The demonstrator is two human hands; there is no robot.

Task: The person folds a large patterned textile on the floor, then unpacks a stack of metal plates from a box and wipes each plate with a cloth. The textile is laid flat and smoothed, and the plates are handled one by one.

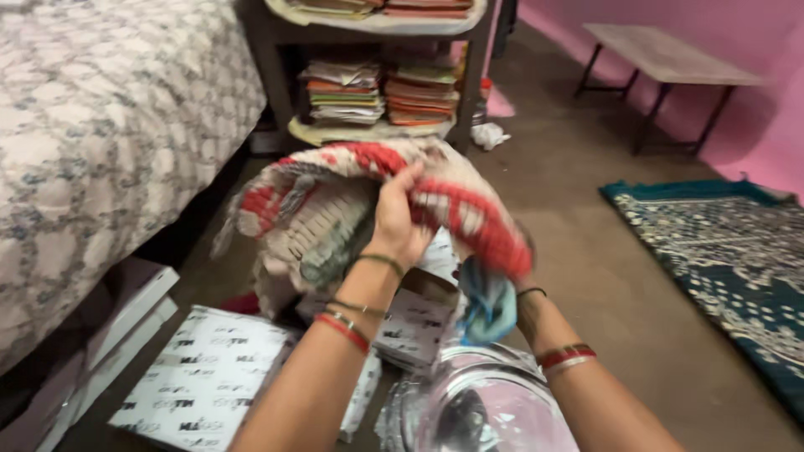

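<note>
The left hand (394, 222) grips a red-and-cream cloth (335, 209), lifted above white boxes (209, 377) on the floor. The right hand (523, 289) is hidden under the cloth, so I cannot tell its grip. The cloth seems mid-gathering; next, both hands need firm edges.

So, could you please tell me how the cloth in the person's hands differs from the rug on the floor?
The cloth is red and cream, while the rug is dark teal with pale motifs. The cloth is bunched and held up by the left hand; the rug lies flat on the floor. Both are patterned textiles.
</note>
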